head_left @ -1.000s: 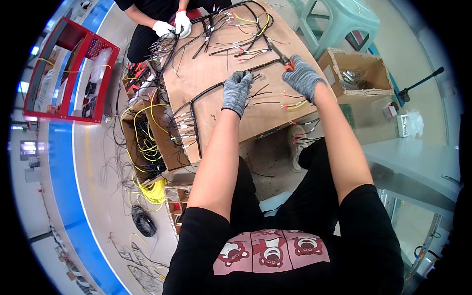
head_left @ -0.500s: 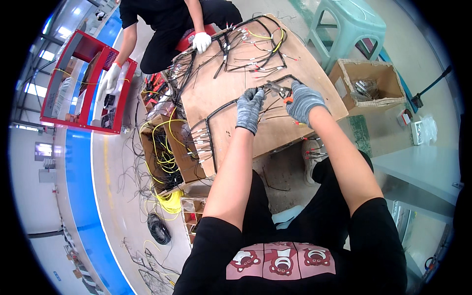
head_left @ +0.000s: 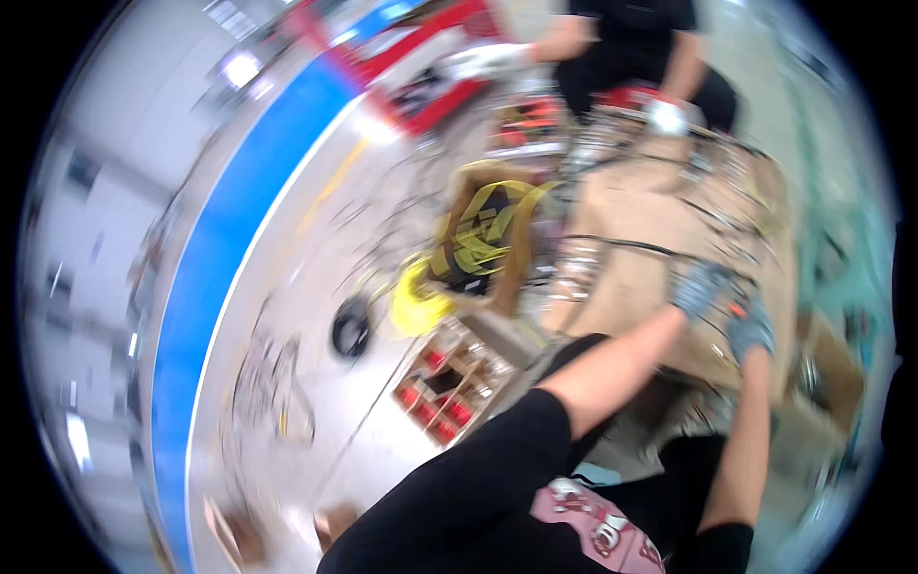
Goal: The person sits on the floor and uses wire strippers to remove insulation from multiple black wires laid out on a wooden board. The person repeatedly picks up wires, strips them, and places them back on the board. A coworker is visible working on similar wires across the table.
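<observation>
On the brown board (head_left: 660, 277), right of frame, both gloved hands sat close together over black cable (head_left: 631, 245); left hand (head_left: 698, 287) curled on wiring, right hand (head_left: 751, 327) by an orange-red bit (head_left: 734, 308); heavy blur, grips could not be told; another person's white-gloved hand (head_left: 666, 117) lay at the far edge.

Grey knit gloves — left hand (head_left: 700, 287), right hand (head_left: 751, 328); short black sleeves — pink-printed shirt.
</observation>
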`<state>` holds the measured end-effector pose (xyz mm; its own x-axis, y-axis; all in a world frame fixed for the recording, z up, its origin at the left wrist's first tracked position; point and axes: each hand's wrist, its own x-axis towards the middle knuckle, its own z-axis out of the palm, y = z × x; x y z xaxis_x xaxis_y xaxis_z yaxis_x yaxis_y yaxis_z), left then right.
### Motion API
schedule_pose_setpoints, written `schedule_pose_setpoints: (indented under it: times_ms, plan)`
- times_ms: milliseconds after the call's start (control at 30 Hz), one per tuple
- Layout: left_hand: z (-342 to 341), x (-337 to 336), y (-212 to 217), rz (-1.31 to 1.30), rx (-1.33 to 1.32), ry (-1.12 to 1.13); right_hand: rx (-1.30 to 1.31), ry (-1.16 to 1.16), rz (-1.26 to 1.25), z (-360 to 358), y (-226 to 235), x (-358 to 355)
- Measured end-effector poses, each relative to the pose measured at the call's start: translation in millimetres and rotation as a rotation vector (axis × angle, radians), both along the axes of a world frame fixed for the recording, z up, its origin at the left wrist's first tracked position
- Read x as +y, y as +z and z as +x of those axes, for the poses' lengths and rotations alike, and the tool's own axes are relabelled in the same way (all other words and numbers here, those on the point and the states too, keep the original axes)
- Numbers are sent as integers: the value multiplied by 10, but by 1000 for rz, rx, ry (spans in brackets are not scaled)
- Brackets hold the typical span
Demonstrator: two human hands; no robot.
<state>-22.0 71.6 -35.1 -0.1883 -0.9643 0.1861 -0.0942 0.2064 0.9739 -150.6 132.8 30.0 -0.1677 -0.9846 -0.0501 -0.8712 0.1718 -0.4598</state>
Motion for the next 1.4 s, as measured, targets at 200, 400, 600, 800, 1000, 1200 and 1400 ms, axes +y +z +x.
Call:
schedule_pose_setpoints:
  times_ms: [200, 400, 600, 800, 1000, 1200, 1400]
  plan:
    - [-268, 162, 137, 206, 129, 80, 127, 50, 72, -493, -266, -93]
    - [-286, 109, 121, 330, 255, 121, -26, 56, 240, -595, -382, -261]
    - [-287, 71, 123, 319, 272, 178, 26, 67, 177, -489, -360, -299]
    - [-247, 65, 105, 339, 205, 174, 52, 101, 206, -521, -403, -340]
    - [-255, 88, 103, 268, 230, 197, -44, 91, 201, -542, -421, -343]
    - [-252, 87, 139, 306, 203, 172, -51, 93, 191, -513, -360, -304]
    - [-244, 122, 146, 276, 215, 198, -13, 78, 209, -461, -312, -291]
